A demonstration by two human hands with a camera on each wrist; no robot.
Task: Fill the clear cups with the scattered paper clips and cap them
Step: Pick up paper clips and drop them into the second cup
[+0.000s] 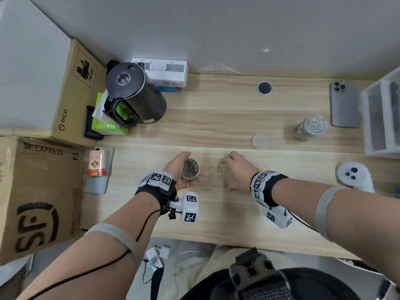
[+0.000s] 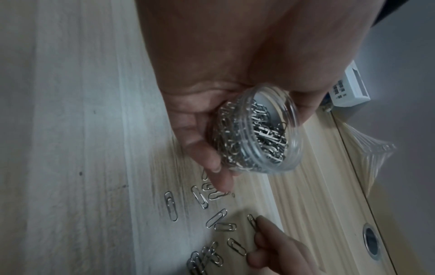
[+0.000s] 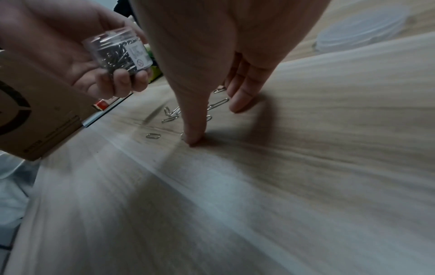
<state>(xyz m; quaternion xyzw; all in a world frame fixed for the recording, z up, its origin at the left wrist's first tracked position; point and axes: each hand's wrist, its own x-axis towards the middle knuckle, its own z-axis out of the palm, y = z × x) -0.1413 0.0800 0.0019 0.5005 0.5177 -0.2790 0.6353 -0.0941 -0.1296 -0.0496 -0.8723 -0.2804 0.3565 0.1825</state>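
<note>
My left hand (image 1: 175, 165) grips a clear cup (image 1: 190, 169) holding a heap of silver paper clips, open mouth up, just above the wooden desk (image 1: 216, 118). In the left wrist view, the cup (image 2: 256, 130) sits between thumb and fingers. Several loose clips (image 1: 216, 175) lie scattered on the desk between the hands. My right hand (image 1: 236, 168) is spread over them; its thumb (image 3: 193, 130) and straight fingers (image 3: 240, 96) press down among the clips (image 3: 172, 115). A second clip-filled cup (image 1: 311, 127) stands at the right. A clear lid (image 1: 260, 140) lies flat near it.
A black kettle (image 1: 134, 94) and cardboard boxes (image 1: 39, 191) fill the left side. A phone (image 1: 344, 105), a clear drawer box (image 1: 381, 118) and a white controller (image 1: 355, 176) sit at the right. A cable hole (image 1: 264, 88) is at the back.
</note>
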